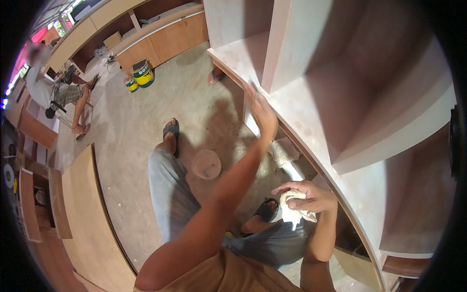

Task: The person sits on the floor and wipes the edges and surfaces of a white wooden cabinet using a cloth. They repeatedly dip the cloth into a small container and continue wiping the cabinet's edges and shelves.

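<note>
Pale floor (126, 126): green-yellow cans (143, 75) side by side; round tub (206, 164) apart.

A cabinet (304, 109) fills the right side of the frame, its front edge running diagonally from upper centre to lower right. The left hand (262, 114) is at that edge, near the centre; the right hand (318, 197), below and to its right, is around a cloth (296, 202). A round tub (206, 164) sits on the floor (126, 146) between the person's feet. At upper left, two cans (142, 74) stand side by side before a low cupboard (168, 43). A co-worker (63, 92) sits left of them, above a panel (80, 209) at lower left.
</note>
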`<action>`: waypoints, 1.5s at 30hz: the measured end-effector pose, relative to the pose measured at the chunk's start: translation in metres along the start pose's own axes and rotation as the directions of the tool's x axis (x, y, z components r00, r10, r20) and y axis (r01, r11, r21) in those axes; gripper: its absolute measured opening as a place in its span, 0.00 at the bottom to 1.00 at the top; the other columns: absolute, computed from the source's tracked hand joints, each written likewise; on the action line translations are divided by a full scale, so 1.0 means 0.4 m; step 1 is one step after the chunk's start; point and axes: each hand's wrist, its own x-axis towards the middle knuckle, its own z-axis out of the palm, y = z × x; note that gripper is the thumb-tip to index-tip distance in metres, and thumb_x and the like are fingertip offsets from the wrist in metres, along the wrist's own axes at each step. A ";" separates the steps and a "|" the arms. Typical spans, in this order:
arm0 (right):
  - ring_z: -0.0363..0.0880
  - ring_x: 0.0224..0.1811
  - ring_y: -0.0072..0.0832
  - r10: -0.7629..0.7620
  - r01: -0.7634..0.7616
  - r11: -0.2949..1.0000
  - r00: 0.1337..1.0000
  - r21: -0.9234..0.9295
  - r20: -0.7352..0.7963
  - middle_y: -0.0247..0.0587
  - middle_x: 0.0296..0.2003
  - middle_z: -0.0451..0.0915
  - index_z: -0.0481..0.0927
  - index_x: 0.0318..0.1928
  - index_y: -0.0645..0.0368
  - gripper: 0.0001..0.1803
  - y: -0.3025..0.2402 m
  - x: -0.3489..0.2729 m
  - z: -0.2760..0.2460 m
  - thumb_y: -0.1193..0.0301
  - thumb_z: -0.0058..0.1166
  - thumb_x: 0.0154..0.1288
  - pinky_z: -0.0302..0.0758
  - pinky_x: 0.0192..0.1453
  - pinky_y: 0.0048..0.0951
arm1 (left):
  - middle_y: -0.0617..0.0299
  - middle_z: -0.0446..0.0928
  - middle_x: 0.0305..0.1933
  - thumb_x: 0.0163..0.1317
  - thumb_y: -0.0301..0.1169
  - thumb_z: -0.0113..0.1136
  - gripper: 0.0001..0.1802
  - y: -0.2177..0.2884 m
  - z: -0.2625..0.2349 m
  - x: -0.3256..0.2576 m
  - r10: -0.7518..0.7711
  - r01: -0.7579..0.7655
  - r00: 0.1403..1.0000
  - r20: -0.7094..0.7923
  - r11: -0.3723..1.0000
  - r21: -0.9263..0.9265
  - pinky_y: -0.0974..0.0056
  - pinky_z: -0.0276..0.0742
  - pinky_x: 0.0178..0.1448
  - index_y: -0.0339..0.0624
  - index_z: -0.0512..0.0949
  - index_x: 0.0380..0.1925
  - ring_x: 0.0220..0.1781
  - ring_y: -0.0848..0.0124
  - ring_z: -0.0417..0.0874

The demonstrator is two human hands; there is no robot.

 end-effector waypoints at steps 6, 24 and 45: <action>0.78 0.47 0.24 0.006 -0.006 1.000 1.000 -0.009 0.031 0.36 0.45 0.82 0.73 0.65 0.57 0.28 -0.015 0.035 0.007 0.56 0.57 0.72 0.73 0.54 0.28 | 0.39 0.41 0.81 0.79 0.43 0.31 0.34 0.037 0.022 -0.119 0.049 -0.052 0.999 0.024 0.989 0.138 0.47 0.35 0.83 0.30 0.47 0.76 0.82 0.43 0.40; 0.78 0.50 0.26 0.101 -0.099 0.994 0.994 -0.044 0.034 0.39 0.48 0.82 0.71 0.66 0.57 0.29 0.007 0.052 0.018 0.54 0.56 0.72 0.73 0.56 0.29 | 0.39 0.41 0.81 0.79 0.35 0.33 0.31 -0.028 -0.019 0.054 -0.026 0.026 0.999 -0.027 0.999 -0.019 0.49 0.35 0.83 0.29 0.46 0.75 0.82 0.43 0.40; 0.77 0.53 0.26 -0.194 0.189 0.966 0.981 0.177 0.012 0.41 0.51 0.81 0.73 0.65 0.62 0.31 -0.003 0.013 0.000 0.58 0.61 0.68 0.70 0.59 0.28 | 0.39 0.43 0.81 0.78 0.43 0.32 0.34 0.060 0.026 -0.294 0.024 -0.029 0.997 0.071 0.997 0.071 0.44 0.35 0.82 0.30 0.47 0.76 0.82 0.40 0.39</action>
